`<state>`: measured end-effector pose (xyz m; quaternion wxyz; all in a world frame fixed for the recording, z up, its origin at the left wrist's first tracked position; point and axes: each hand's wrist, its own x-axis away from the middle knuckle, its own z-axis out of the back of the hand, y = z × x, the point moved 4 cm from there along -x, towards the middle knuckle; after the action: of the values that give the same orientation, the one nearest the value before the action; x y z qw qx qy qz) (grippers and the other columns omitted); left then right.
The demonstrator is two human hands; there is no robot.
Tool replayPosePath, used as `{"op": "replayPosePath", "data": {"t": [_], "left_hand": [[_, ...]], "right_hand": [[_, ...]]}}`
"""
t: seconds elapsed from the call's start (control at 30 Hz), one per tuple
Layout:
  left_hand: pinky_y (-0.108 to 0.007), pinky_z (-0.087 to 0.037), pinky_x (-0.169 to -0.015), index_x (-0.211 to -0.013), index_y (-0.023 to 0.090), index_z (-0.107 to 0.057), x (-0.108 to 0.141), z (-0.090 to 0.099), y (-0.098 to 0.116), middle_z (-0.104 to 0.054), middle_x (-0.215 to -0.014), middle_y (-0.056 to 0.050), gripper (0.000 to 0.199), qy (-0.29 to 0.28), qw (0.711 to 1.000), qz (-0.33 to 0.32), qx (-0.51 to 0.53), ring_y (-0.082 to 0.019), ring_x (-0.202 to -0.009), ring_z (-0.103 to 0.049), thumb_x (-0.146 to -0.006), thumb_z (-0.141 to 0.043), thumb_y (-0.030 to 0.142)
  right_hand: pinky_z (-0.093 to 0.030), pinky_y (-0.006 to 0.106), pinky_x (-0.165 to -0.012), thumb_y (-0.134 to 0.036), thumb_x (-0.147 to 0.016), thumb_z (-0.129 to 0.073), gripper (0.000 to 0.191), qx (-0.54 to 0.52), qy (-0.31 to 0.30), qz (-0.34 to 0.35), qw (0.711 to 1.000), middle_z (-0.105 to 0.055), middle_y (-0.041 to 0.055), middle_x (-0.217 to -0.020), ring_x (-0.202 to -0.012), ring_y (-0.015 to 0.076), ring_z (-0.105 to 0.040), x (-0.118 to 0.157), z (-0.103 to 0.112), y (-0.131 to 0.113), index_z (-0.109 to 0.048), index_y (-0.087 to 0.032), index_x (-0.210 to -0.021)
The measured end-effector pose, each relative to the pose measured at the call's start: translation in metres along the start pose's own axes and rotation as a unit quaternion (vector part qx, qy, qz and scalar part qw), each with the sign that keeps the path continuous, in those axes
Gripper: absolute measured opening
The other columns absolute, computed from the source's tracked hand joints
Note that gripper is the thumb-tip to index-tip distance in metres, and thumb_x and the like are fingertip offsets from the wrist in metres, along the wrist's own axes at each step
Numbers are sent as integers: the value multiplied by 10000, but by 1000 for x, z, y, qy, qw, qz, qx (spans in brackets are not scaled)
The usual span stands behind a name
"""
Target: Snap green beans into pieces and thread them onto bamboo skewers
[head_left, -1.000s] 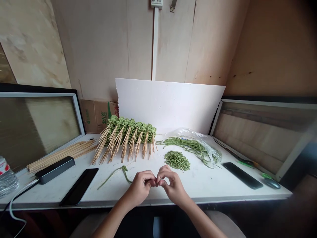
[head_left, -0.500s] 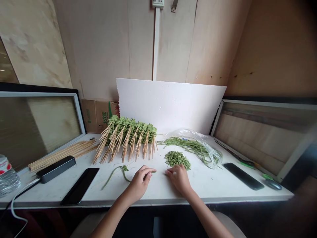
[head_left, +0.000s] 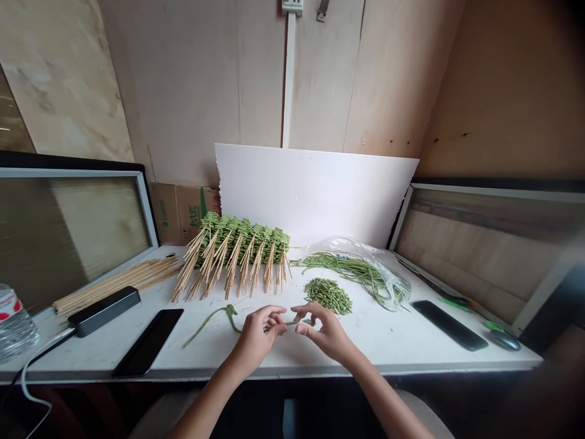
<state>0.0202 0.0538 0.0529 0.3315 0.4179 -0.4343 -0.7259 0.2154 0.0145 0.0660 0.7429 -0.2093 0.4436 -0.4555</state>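
Note:
My left hand (head_left: pixel 256 336) is closed on a long green bean (head_left: pixel 205 327), whose tail loops out to the left over the white table, with a knotted part by the loop. The bean's other end sticks out past my left fingertips toward the right. Around that end, my right hand (head_left: pixel 326 332) has its thumb and forefinger apart; no grip on the bean shows. Just behind my right hand lies a heap of short cut bean pieces (head_left: pixel 328 294). Farther back are stacked bean skewers (head_left: pixel 249 241), their bare sticks pointing toward me.
Loose bamboo skewers (head_left: pixel 123 279), a black power bank (head_left: pixel 104 311) and a phone (head_left: pixel 148 342) lie at left, near a water bottle (head_left: pixel 16 323). At right are whole long beans (head_left: pixel 351 271) in a clear bag, a dark phone (head_left: pixel 450 325) and scissors (head_left: pixel 491 326).
My right hand has moved slightly left and its fingers have spread, coming close to my left hand. More of the bean now extends from my left fingers.

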Motion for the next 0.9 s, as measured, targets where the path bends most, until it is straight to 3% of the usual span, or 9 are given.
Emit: {"op": "replayPosePath", "data": {"t": [0.17,0.3,0.43,0.53,0.7,0.8,0.9], "left_hand": [[-345,-568,-789,-1190,165,-694,2,-4,5,-735,-874,-52,341,-16,1000,0,15,-207,-799,-712,-882,-716,310],[-308,-528,-691,-941,168,-758,4,-5,6,-726,-875,-67,236,-34,999,-5,-24,-174,-679,-662,-950,-645,374],[-287,-480,-711,-841,180,-745,7,-6,14,-695,-833,-55,272,-37,995,-59,-67,-183,-753,-634,-992,-585,341],[-277,-463,-710,-782,175,-722,9,-9,17,-662,-789,-48,268,-51,993,-83,-60,-181,-760,-613,-983,-573,271],[-279,-485,-719,-735,171,-718,9,-11,12,-665,-758,-49,255,-64,993,-94,-14,-178,-739,-624,-916,-543,131],[-285,-504,-718,-771,167,-739,7,-9,10,-686,-764,-62,245,-61,994,-89,-3,-186,-739,-637,-940,-563,192],[-306,-520,-764,-906,169,-784,5,-5,10,-715,-865,-91,296,-38,996,-80,-27,-203,-801,-657,-1003,-555,330]], "right_hand": [[-471,346,-741,-431,-936,-709,176,32,18,45,998,-743,54,-886,-848,224,-596,1,-2,-21,-798,-286,-979],[-477,377,-799,-368,-940,-714,121,72,28,94,993,-725,53,-875,-883,237,-574,1,-3,-27,-778,-282,-996],[-472,383,-785,-326,-973,-666,125,80,39,113,990,-705,67,-845,-876,244,-549,2,-7,-30,-768,-259,-950],[-472,383,-800,-353,-995,-624,220,36,61,94,993,-696,63,-803,-864,240,-562,5,-12,-29,-764,-254,-858],[-507,372,-797,-592,-918,-657,403,-86,69,23,994,-684,55,-721,-797,233,-614,6,-24,-19,-752,-243,-742],[-516,365,-762,-634,-889,-670,424,-96,66,0,993,-714,62,-723,-787,238,-631,4,-22,-10,-777,-242,-770],[-506,367,-745,-598,-906,-671,376,-32,106,-28,993,-763,84,-821,-851,257,-641,2,-6,6,-818,-254,-867]]}}
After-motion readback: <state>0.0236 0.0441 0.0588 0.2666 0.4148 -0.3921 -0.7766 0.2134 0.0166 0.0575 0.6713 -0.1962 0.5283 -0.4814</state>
